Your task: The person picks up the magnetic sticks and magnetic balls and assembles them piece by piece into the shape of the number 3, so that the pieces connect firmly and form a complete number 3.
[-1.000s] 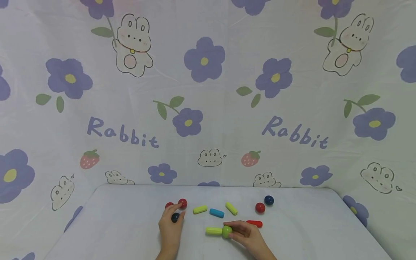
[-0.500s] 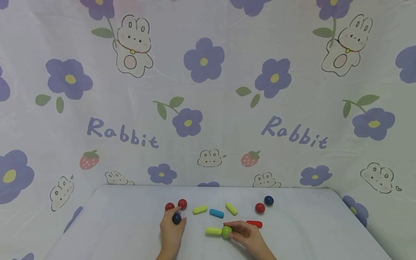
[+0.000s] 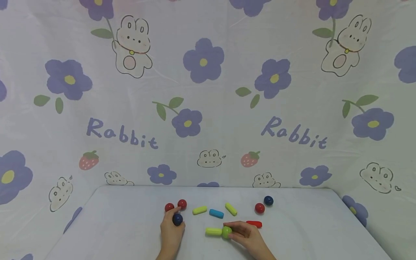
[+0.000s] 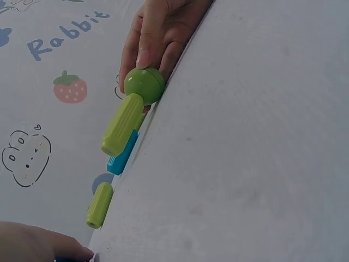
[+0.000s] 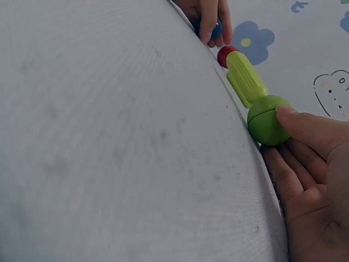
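My left hand holds a dark blue ball between thumb and fingers at the left of the table. Two red balls lie just beyond its fingertips. In the right wrist view the blue ball is partly covered by the left fingers. My right hand pinches a green ball with thumb and fingers. A yellow-green rod meets that ball end-on and points left. The same ball and rod show joined in line in the left wrist view.
Beyond the hands lie two more yellow-green rods and a blue rod. A red rod is partly behind the right hand. A red ball and another dark blue ball sit at back right. A patterned cloth hangs behind the table.
The dark blue ball has shifted slightly right and nearer in my left hand, and more of it shows. My right hand stays in place with the green ball and rod.
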Tool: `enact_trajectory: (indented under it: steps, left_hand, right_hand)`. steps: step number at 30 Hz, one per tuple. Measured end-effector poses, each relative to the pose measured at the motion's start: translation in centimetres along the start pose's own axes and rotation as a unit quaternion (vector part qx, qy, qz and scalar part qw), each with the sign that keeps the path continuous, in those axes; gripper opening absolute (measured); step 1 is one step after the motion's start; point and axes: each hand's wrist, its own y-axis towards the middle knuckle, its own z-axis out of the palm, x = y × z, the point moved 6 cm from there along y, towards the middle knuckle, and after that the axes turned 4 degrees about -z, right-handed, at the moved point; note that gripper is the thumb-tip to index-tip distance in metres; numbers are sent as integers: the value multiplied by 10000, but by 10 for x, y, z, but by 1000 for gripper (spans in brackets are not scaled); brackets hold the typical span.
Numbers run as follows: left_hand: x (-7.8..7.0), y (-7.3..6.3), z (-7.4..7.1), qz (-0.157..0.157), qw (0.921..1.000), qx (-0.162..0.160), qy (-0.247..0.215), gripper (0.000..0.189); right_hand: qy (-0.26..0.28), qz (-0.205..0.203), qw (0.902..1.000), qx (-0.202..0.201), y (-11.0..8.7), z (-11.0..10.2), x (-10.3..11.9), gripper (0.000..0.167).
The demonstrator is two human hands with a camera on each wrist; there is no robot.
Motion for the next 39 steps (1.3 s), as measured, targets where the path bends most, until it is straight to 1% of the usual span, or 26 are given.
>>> enact_trajectory:
  steps: [3, 7, 10, 14, 17, 19, 23, 28, 30, 33, 36, 37, 39]
  left_hand:
    - [3, 1, 2, -167, 9998, 73, 112, 51]
    - [4, 2, 4, -214, 9997, 118, 54, 42]
    - [3, 1, 6, -149, 9996, 204, -93, 36]
    - [1, 0, 9, -8, 9987, 389, -328, 34]
    - [-2, -2, 12, 125, 9968, 602, -501, 35]
    - [-4, -3, 14, 201, 9945, 820, -612, 35]
    - [-8, -5, 20, 344, 9863, 1370, -858, 35]
    - [-12, -9, 25, 491, 9709, 1978, -1256, 32]
    - [-14, -11, 26, 553, 9657, 2149, -1351, 32]
    - [-13, -11, 29, 603, 9601, 2375, -1347, 32]
    - [-12, -12, 32, 577, 9575, 2550, -1222, 32]
    - [-16, -14, 30, 565, 9560, 2611, -1214, 31]
    - [-15, -14, 32, 543, 9530, 2722, -1212, 30]
  right_hand:
    - [-8, 9, 10000, -12, 0, 0, 0, 35]
    - [-16, -4, 10000, -14, 0, 0, 0, 34]
    - [-13, -45, 10000, 4, -1, 0, 0, 34]
    - [-10, -76, 10000, 10, -1, -1, 0, 35]
    - [-50, -86, 10000, 5, 0, -2, -1, 35]
    - [-77, -91, 9999, 0, 0, -2, -2, 36]
    - [-82, -67, 9999, -9, 0, -2, -3, 36]
    - [-93, -60, 9999, -35, 0, -2, -2, 36]
    - [-84, -49, 9999, -48, 0, -2, -2, 35]
    - [-75, -18, 10000, -59, -1, -2, -3, 35]
    - [-99, 3, 9999, -58, 0, -2, -5, 35]
    - [-101, 5, 9999, -53, 0, -2, -5, 35]
    - [-117, 5, 9999, -54, 1, -3, -6, 35]
